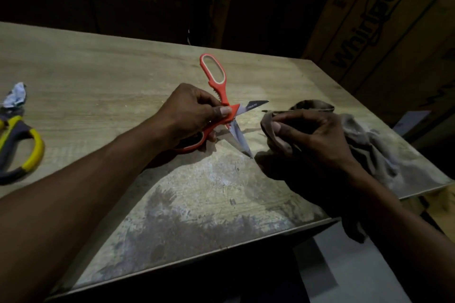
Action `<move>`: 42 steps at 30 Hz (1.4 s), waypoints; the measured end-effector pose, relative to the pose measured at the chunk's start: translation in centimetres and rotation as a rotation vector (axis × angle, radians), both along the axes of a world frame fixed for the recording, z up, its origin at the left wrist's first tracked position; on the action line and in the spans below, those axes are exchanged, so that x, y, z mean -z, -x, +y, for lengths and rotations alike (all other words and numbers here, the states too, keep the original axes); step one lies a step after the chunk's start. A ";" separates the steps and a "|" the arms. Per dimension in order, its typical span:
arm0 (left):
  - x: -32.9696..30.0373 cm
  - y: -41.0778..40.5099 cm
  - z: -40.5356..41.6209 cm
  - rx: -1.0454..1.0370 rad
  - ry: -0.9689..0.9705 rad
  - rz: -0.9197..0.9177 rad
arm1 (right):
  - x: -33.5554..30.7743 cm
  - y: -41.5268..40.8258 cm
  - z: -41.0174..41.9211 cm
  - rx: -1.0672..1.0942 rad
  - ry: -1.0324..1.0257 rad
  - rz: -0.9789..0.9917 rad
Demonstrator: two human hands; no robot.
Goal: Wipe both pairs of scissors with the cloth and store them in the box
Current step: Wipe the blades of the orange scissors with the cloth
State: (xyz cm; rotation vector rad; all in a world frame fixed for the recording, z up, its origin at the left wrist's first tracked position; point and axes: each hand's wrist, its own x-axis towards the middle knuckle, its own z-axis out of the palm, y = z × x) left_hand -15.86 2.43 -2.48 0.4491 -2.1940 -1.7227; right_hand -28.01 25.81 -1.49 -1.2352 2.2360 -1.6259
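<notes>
My left hand (190, 113) grips the orange scissors (216, 81) near the pivot, thumb on the joint. Their blades are spread wide, one pointing right and one pointing down toward me, and the lower handle is under my fingers. My right hand (310, 138) pinches a brown cloth (376, 152) just right of the blades, a small gap away from them. The cloth trails over the table's right side. A second pair of scissors (27, 145) with yellow and grey handles lies at the far left edge of the view. No box for storing is in view.
The wooden table (98, 76) has a worn, scratched patch near its front edge. A crumpled bit of white and blue paper (16, 94) lies at the left. A large cardboard carton (384, 22) stands behind the table at the right.
</notes>
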 end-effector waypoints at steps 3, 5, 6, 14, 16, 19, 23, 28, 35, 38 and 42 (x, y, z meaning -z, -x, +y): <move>-0.1 -0.1 0.2 -0.010 0.010 0.000 | 0.2 -1.3 -2.3 0.099 0.036 -0.076; 0.0 0.0 0.4 -0.020 0.020 0.008 | 0.9 -2.0 -4.0 0.130 0.054 -0.110; 0.1 0.0 0.5 -0.027 0.025 0.008 | 1.3 -2.1 -4.7 0.147 0.027 -0.073; -0.2 0.0 0.2 -0.029 0.047 -0.026 | 0.4 -1.0 -4.6 0.118 -0.472 0.132; -0.3 -0.2 0.3 -0.019 0.037 -0.040 | 0.4 -1.0 -3.7 0.067 -0.516 0.140; -0.3 -0.1 0.4 -0.017 0.059 -0.048 | -0.1 -0.8 -4.1 0.091 -0.505 0.138; -0.4 -0.2 0.3 -0.033 0.103 -0.052 | 0.1 -0.7 -6.6 0.167 -0.373 0.191; -0.4 -0.2 0.4 -0.029 0.069 -0.065 | 0.5 -0.7 -4.1 0.093 -0.576 0.240; -0.6 0.0 0.7 -0.022 0.090 -0.076 | 0.3 -0.4 -4.6 0.152 -0.472 0.180; -0.5 -0.1 0.7 -0.040 0.092 -0.068 | 0.7 -0.8 -6.6 0.205 -0.413 0.178; -0.5 0.0 0.6 -0.052 0.078 -0.070 | 0.4 -0.7 -5.9 0.129 -0.583 0.241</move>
